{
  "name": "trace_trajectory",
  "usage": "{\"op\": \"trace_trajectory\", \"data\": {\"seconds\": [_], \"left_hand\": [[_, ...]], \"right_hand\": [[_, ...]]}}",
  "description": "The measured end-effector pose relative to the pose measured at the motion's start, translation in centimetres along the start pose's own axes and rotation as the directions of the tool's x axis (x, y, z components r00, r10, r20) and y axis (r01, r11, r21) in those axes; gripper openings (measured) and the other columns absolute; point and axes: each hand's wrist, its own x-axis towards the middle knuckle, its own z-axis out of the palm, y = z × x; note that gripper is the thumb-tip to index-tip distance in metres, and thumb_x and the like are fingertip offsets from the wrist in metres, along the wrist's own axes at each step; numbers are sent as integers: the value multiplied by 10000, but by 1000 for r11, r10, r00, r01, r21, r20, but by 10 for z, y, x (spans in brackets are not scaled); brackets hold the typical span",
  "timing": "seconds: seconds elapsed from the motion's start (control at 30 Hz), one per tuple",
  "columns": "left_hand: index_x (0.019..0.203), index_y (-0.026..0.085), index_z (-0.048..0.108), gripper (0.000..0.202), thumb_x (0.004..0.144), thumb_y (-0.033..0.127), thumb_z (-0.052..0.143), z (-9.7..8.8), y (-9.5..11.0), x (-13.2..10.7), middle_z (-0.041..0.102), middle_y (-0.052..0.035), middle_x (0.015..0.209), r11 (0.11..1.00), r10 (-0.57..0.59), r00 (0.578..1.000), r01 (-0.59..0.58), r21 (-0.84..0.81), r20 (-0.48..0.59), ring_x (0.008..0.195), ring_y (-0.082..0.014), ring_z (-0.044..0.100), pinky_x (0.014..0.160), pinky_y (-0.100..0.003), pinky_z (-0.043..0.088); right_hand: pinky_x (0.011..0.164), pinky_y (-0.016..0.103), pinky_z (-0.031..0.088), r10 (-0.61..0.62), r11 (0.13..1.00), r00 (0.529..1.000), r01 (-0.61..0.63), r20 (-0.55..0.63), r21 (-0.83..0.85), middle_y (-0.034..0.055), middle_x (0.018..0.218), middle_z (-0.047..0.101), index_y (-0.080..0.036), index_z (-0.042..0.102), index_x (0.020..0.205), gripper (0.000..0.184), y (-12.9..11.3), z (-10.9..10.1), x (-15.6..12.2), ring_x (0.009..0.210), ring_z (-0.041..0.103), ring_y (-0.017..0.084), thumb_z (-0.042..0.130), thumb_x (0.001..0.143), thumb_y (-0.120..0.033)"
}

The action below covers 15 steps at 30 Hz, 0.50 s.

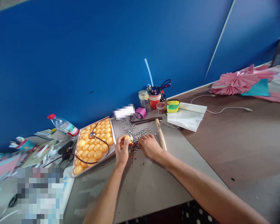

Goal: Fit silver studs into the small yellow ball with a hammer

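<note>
My left hand [121, 150] is closed around an orange ball [128, 139] with dark marks on its upper side, held just left of the pile. Beside it my right hand [150, 146] reaches down into scattered small shiny beads [138, 134], its fingers curled together; their tips are hidden, so what they pinch cannot be made out. A white tray [114, 137] full of orange balls [91, 147] stands to the left. Across those balls runs a dark cord [106, 146] with a silvery bead-covered piece [92, 135] on it. Right of the beads lies a wooden stick [161, 135].
A dark curved rod [146, 120] lies behind the beads. At the wall are a purple object [140, 112], a glass jar [144, 99], a red cup [155, 101] of tools, and a white sheet [186, 116]. A plastic bottle [64, 125] leans behind the tray; pink paper fans [236, 81] lie far right.
</note>
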Motion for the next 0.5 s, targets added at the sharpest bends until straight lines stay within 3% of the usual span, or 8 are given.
{"op": "trace_trajectory", "data": {"seconds": [0.13, 0.33, 0.5], "left_hand": [[947, 162, 543, 343, 775, 458, 569, 0, -2, 1, 607, -31, 835, 1000, -3, 1000, 3, 2, -10, 614, -116, 604, 601, -246, 508], [941, 152, 558, 341, 779, 453, 564, 1, -4, 0, 608, -51, 866, 1000, 29, 999, -29, -5, -14, 732, -141, 592, 650, -268, 524], [964, 156, 557, 332, 792, 439, 552, 1, -5, -1, 613, -62, 883, 999, 27, 1000, -27, 21, 12, 785, -153, 588, 704, -282, 511]], "right_hand": [[748, 311, 320, 13, 998, 999, -11, -35, 59, 69, 828, 592, -174, 579, 774, 129, -3, 1, 0, 772, 526, 182, 461, 822, -196], [779, 273, 349, 83, 955, 980, -28, -178, 294, 42, 814, 579, -176, 559, 731, 110, -3, 5, 2, 807, 525, 158, 483, 764, -105], [670, 226, 378, 103, 861, 982, -9, -157, 509, 12, 721, 562, -173, 548, 684, 125, -7, 2, 4, 695, 512, 130, 498, 716, -63]]}}
